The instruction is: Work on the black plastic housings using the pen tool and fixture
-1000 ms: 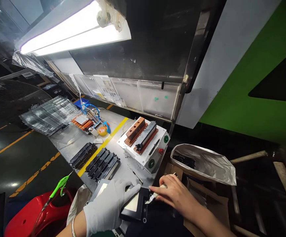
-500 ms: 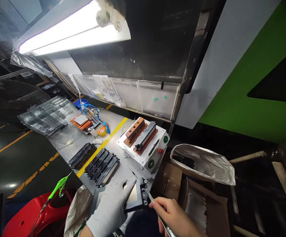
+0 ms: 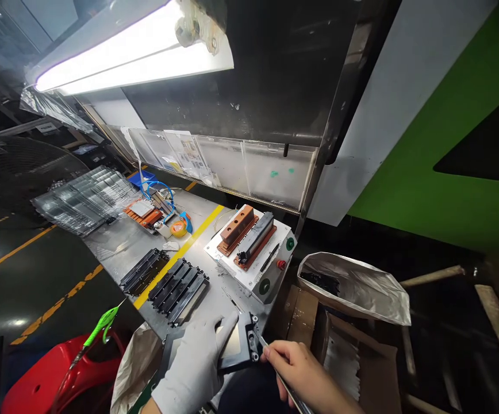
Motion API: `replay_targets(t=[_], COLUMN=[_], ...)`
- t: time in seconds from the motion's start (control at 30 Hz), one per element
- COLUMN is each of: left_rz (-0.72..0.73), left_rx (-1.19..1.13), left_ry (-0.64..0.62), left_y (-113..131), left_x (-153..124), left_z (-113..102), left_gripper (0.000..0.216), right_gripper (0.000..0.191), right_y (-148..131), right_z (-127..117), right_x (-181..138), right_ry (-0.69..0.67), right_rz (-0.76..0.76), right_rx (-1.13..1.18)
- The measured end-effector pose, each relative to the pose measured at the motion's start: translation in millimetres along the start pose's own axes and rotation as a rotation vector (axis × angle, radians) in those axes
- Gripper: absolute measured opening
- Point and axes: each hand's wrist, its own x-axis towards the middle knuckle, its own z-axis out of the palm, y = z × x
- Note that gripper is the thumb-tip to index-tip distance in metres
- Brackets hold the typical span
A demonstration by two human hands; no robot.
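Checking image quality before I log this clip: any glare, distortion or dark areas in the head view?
Head view: the long fluorescent tube lamp blows out to white; wide-angle bending curves the grey metal workbench and edges; the right side is dim; the white-gloved left hand and the black rectangular frame part it grips stay sharp and well lit.

Black frame part (image 3: 238,345): flat, rectangular, pale centre panel, screw holes at corners; tilted, at desk's near edge.
Metal tool (image 3: 281,382): thin, silvery; tip touching frame's right edge.
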Motion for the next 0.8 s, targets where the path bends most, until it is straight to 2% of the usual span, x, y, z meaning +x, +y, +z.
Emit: replay_targets(t=[0.1, 0.23, 0.33, 0.63, 0.73, 0.8], left_rz=[0.001, 0.005, 0.002, 0.007, 0.013, 0.012], left_rx=[-0.003, -0.032, -0.021, -0.026, -0.046, -0.032], left_ry=[0.004, 0.022, 0.028, 0.045, 0.029, 0.016], left_y=[-1.0, -2.8, -3.6, -6.8, -5.8, -4.6], left_x=[-0.5, -0.3, 0.2, 1.6, 1.3, 0.6], left_z=[0.7, 1.0, 0.6, 9.6, 9.1, 7.4], left_gripper=[0.089, 0.087, 0.090, 0.095, 0.094, 0.092], right_gripper=[0.042, 0.043, 0.046, 0.048, 0.049, 0.049], right_y=[0.8, -0.8, -1.7, -1.6, -2.6, -2.2], right_z=[0.0, -0.8, -2.4, -6.8, -8.1, -7.8], right_x=[0.8, 2.1, 2.6, 6.3, 5.2, 4.2], right_ry=[-0.056, -0.043, -0.090, -0.081, -0.048, -0.072], right_rz=[0.010, 0.014, 0.018, 0.035, 0.052, 0.054], right_rx=[0.002, 0.020, 0.041, 0.059, 0.075, 0.071])
